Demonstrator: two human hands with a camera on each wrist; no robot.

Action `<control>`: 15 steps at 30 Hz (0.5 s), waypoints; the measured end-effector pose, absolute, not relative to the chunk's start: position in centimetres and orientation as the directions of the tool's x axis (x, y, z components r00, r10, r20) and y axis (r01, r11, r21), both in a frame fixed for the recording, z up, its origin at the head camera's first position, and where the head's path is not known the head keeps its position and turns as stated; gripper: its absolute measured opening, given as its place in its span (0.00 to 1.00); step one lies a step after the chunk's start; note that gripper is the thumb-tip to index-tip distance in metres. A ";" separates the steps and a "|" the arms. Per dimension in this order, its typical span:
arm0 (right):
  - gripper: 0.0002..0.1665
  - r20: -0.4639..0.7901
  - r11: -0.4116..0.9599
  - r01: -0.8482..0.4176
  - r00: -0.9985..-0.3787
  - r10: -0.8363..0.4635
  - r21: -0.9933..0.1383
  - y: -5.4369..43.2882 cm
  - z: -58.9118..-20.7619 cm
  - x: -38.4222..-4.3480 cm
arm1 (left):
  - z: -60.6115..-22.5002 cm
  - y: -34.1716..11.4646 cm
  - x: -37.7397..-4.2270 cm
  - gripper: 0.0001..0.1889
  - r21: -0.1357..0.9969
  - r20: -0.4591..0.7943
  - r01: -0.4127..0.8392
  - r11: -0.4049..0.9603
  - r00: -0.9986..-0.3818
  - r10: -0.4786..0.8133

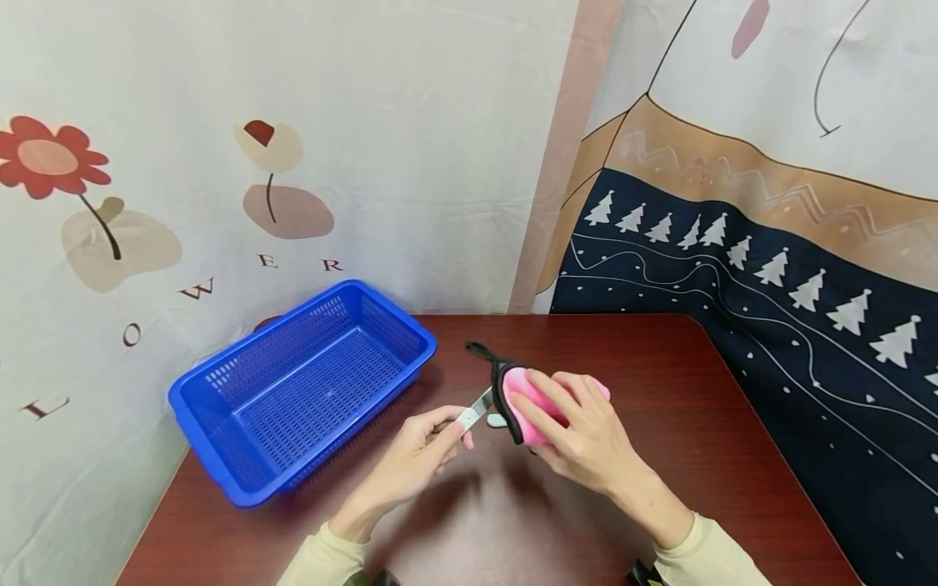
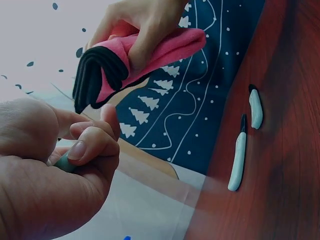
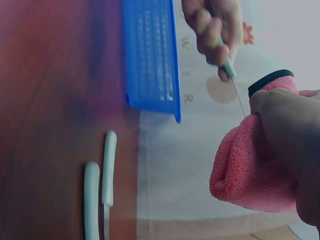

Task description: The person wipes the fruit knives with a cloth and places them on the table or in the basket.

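Above the near part of the reddish-brown surface (image 1: 733, 488), the left hand's grip (image 1: 421, 448) is curled round a pale-handled knife (image 1: 472, 413), its blade slanting up to the black trim of a folded pink cloth (image 1: 538, 399). The right hand's grip (image 1: 586, 423) pinches that cloth. Beyond, two pale-handled utensils (image 2: 237, 162) lie side by side, near a blue perforated basket (image 1: 315, 391); farther back hangs a printed backdrop (image 1: 410, 146).
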State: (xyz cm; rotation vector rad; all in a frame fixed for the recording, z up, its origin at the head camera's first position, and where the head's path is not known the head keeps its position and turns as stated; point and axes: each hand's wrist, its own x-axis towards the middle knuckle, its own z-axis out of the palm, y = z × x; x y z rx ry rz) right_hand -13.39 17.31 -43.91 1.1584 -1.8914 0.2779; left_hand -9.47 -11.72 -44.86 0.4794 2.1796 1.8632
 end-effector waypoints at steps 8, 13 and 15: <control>0.23 0.728 0.456 -0.841 -0.116 -0.676 0.290 15.5 -44.6 -12.4 | -44.9 -11.5 -9.5 0.14 0.985 0.052 0.115 0.129 -0.910 0.412; 0.21 0.728 0.449 -0.844 -0.108 -0.677 0.292 15.0 -44.8 -12.3 | -44.9 -11.6 -9.4 0.15 0.986 0.068 0.127 0.108 -0.898 0.434; 0.21 0.727 0.453 -0.843 -0.113 -0.678 0.291 15.0 -44.9 -12.3 | -44.9 -11.6 -9.3 0.15 0.987 0.070 0.126 0.100 -0.896 0.438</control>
